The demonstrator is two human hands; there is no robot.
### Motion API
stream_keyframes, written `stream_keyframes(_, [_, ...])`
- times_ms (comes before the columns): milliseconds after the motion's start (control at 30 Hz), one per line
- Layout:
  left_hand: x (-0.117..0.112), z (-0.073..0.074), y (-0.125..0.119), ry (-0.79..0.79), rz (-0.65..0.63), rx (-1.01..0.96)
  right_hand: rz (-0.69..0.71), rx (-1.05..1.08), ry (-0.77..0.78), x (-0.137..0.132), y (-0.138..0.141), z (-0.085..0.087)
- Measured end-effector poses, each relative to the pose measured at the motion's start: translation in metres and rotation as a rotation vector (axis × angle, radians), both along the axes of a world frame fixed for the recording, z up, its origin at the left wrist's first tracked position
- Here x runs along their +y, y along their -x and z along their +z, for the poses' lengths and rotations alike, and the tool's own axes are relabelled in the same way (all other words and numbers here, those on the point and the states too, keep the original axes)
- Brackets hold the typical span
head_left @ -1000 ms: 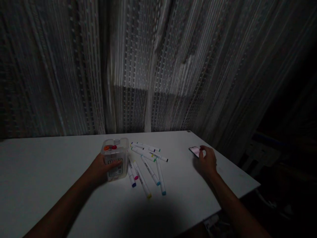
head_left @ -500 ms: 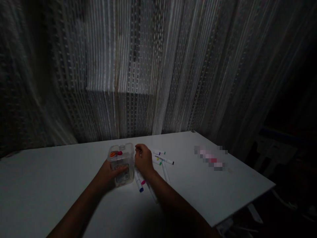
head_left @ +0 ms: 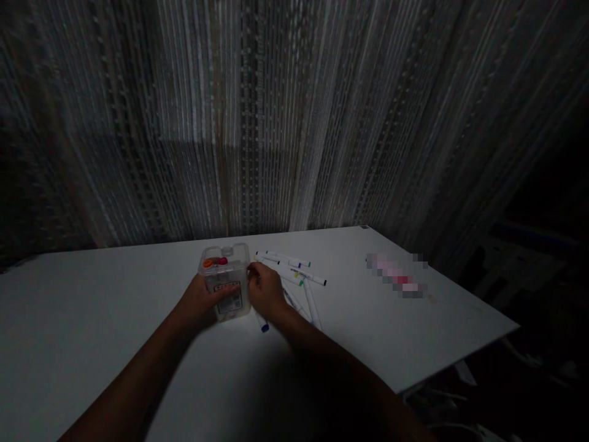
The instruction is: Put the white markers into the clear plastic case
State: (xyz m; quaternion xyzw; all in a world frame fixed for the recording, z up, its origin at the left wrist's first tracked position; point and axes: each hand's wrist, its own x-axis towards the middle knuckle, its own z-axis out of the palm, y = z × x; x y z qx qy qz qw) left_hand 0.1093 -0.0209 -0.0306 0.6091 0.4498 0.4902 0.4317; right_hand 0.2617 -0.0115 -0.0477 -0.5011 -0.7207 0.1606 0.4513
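A clear plastic marker case point(head_left: 230, 279) stands upright on the white table, with a dark-framed label on its front. An orange cap point(head_left: 208, 263) and a pink-red cap point(head_left: 223, 261) show inside near its top. My left hand point(head_left: 202, 298) is closed around the case's left side, thumb across the front. Curled fingers of my right hand point(head_left: 265, 288) are at the case's right side; what they hold, if anything, is hidden. A blue-capped marker point(head_left: 262, 321) lies just below that hand. Several white markers point(head_left: 313, 301) are scattered to its right.
The white table point(head_left: 115, 344) ends at a slanted right edge. A blurred-out pink and white item point(head_left: 396, 276) lies on its right part. Behind the table hangs a striped curtain point(head_left: 276, 123). Dark, indistinct objects stand beyond the right edge.
The view has tilted down slightly, so the table sits higher in the picture. My right hand has come closer to the case's side. The pink-capped marker beside the blue-capped one no longer shows.
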Motion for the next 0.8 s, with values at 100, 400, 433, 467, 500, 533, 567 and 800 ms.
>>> stream_keyframes(100, [0.0, 0.0, -0.001, 0.009, -0.007, -0.005, 0.003, 0.018, 0.005, 0.002, -0.001, -0.002])
stream_keyframes(400, [0.003, -0.004, 0.002, -0.013, -0.014, -0.012, -0.066, 0.219, -0.138, 0.018, 0.008, 0.037])
stream_keyframes(433, [0.004, -0.005, 0.002, -0.01, -0.016, -0.013, -0.079, 0.226, -0.139, 0.019, 0.01, 0.035])
stream_keyframes(467, [0.004, -0.005, 0.002, -0.003, -0.019, -0.01, -0.094, 0.233, -0.134, 0.019, 0.011, 0.031])
stream_keyframes(500, [0.004, -0.005, 0.002, 0.004, -0.021, -0.006, -0.107, 0.238, -0.125, 0.02, 0.012, 0.025])
stream_keyframes(533, [0.004, -0.006, 0.002, 0.013, -0.021, -0.005, -0.114, 0.236, -0.117, 0.02, 0.012, 0.018])
stream_keyframes(567, [0.004, -0.006, 0.002, 0.016, -0.015, -0.011, -0.113, 0.225, -0.111, 0.019, 0.011, 0.011])
stream_keyframes(800, [0.005, -0.009, 0.002, -0.016, 0.013, -0.054, -0.062, 0.126, -0.109, 0.013, 0.005, -0.002])
